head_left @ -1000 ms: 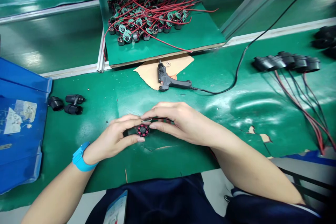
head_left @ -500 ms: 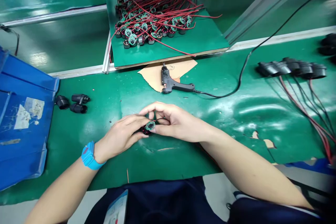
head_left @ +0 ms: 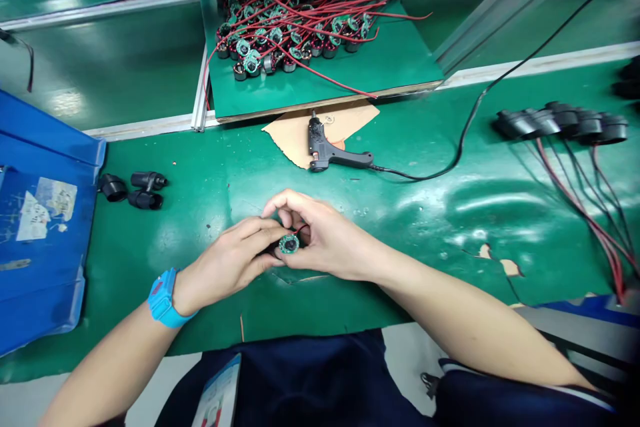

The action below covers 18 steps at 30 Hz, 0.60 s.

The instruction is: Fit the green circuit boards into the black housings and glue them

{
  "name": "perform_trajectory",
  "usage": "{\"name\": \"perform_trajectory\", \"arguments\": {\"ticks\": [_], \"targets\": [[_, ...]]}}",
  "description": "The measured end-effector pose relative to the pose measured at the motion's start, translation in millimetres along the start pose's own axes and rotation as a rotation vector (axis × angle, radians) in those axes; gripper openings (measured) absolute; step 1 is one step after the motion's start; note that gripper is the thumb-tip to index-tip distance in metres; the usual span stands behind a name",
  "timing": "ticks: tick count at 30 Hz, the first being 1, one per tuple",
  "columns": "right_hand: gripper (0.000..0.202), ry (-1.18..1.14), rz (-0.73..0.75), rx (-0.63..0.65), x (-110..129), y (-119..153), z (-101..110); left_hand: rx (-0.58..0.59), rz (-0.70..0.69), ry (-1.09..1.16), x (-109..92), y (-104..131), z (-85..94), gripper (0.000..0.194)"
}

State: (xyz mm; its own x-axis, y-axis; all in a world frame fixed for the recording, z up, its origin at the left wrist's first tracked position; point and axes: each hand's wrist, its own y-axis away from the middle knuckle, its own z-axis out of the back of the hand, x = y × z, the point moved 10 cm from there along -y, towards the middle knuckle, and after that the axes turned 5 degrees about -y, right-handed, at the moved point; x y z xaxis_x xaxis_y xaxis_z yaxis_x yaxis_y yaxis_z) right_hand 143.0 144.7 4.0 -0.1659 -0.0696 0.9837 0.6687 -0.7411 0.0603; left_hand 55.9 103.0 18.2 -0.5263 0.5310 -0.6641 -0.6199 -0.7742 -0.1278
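Between my two hands, low over the green mat, is a small motor part with a round green circuit board point(head_left: 289, 244) facing up. My left hand point(head_left: 235, 255), with a blue band at the wrist, closes its fingers and thumb on the dark body from the left. From the right, my right hand point(head_left: 327, 240) pinches the board's edge, its fingers curled around the red wire. A black glue gun point(head_left: 325, 150) lies beyond my hands on a piece of cardboard point(head_left: 287, 137).
A raised green board point(head_left: 400, 67) at the back bears many wired motor parts point(head_left: 275, 37). At left stand a blue bin point(head_left: 45, 280) and black fittings point(head_left: 146, 180). Wired black housings point(head_left: 565, 121) lie at right, and a black cable point(head_left: 463, 140) crosses the mat point(head_left: 400, 213).
The circuit board has tilted and now shows its round face more fully. My right hand has shifted slightly around it. The whole view has moved a little.
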Motion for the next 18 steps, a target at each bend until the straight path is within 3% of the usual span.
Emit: {"name": "perform_trajectory", "arguments": {"ticks": [4, 7, 9, 11, 13, 15, 18], "targets": [[0.033, 0.026, 0.102, -0.097, 11, -2, 18, -0.029, 0.086, 0.000, 5, 0, 5.5, 0.032], [0.019, 0.128, 0.203, -0.199, 23, 1, 33, -0.144, 0.156, -0.066, 12, 3, 14.7, 0.038], [0.012, 0.135, 0.161, -0.206, 20, 1, 33, -0.291, 0.174, -0.158, 14, 8, 25.8, 0.046], [0.019, 0.070, 0.051, -0.164, 8, -2, 25, -0.423, 0.129, -0.277, 9, 13, 35.0, 0.040], [0.029, -0.025, -0.046, -0.084, -2, -4, 13, -0.478, 0.048, -0.385, 0, 16, 37.7, 0.028], [0.032, -0.026, -0.050, -0.031, -3, -5, 11, -0.485, -0.002, -0.440, -6, 18, 38.0, 0.023], [0.025, 0.369, 0.099, -0.229, 10, -2, 52, -0.521, -0.001, -0.427, -7, 23, 44.3, 0.025]]}}
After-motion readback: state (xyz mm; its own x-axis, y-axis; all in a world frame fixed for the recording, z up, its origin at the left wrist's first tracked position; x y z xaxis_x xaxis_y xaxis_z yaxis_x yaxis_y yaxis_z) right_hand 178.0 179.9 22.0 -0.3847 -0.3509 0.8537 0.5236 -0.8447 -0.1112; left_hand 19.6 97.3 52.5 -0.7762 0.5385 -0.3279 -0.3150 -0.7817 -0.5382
